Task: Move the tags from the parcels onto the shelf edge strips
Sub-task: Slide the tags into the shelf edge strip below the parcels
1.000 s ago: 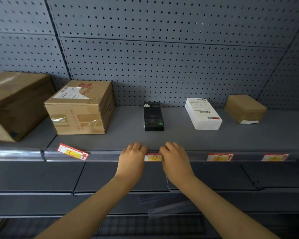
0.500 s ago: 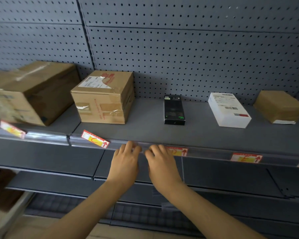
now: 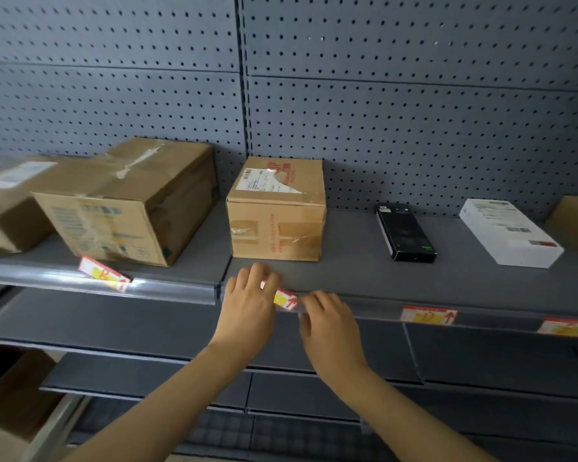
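Nearest, two bare forearms reach up to the shelf's front edge. The left hand (image 3: pixel 247 303) lies over the left end of a crooked red-and-yellow tag (image 3: pixel 283 297), fingers curled around it, apparently pinning it; whether it truly pinches the tag I cannot tell. The right hand (image 3: pixel 329 323) holds nothing, fingertips resting on the edge strip (image 3: pixel 364 310) just beside the tag's right end, probably to spread the clear lip so the tag can slide in straight. Along the strip, two tags (image 3: pixel 428 315) to the right sit flat, while another tilted tag (image 3: pixel 103 273) waits on the left bay. Behind stand cardboard parcels (image 3: pixel 276 208), a black box (image 3: pixel 405 232) and a white box (image 3: pixel 510 232) against the pegboard.
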The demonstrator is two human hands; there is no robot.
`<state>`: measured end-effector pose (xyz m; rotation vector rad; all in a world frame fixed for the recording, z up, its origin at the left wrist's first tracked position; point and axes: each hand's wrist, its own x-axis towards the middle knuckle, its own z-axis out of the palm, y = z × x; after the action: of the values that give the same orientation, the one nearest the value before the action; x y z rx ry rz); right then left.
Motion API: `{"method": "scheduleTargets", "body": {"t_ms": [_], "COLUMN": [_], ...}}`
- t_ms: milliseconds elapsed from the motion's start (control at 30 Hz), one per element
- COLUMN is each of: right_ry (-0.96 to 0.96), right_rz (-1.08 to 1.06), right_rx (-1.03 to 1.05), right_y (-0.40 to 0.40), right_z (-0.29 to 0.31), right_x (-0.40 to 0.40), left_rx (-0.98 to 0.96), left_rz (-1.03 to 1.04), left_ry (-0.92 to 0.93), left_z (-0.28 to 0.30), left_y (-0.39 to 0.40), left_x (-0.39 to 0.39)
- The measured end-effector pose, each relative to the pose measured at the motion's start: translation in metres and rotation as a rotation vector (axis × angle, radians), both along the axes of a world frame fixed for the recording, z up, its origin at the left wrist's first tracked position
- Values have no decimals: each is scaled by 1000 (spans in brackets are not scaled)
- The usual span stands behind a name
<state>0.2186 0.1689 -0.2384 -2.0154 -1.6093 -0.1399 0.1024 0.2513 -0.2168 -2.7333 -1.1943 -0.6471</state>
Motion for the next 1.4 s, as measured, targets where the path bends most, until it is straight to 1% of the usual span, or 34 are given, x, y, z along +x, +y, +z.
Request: {"method": "scheduleTargets", "body": {"t_ms": [100, 167, 267, 400, 500, 667, 867, 967, 1133, 1300, 1400], "right_ry": [21, 28, 16, -22, -81, -141, -113, -87, -85, -134, -184], "right_rz": [-68, -105, -153, -171, -176, -148, -106, -68, -33, -31, -9], "right_rx": [14, 1, -9, -59, -113, -118, -99, -105, -120, -148, -197], "right_y": [14, 21, 25, 31, 35, 35, 31, 32, 34, 30, 30], "right_z": [1, 1, 0, 1, -1, -7, -7, -4, -2, -2, -2], "right_x": [-16, -24, -29, -26, -24, -20, -15, -12, -10, -10, -12], "left_rx": [-4, -44, -85, -143, -161, -116, -134, -156, -72, -60, -83], "left_rz": [-40, -99, -193, -240, -225, -180, -109, -83, -34, -24, -55], "left_ry": [-30, -53, -80, -115, -127, -103, -35, -35, 49, 87, 73], "left_z": [2, 0, -5, -11, -17, -17, -12, -14, -14, -16, -18], "left_y": [22, 32, 38, 40, 40, 35, 33, 32, 31, 30, 29], "left_x": [-20, -30, -40, -43, -41, -38, -35, -34, -35, -37, -37]}}
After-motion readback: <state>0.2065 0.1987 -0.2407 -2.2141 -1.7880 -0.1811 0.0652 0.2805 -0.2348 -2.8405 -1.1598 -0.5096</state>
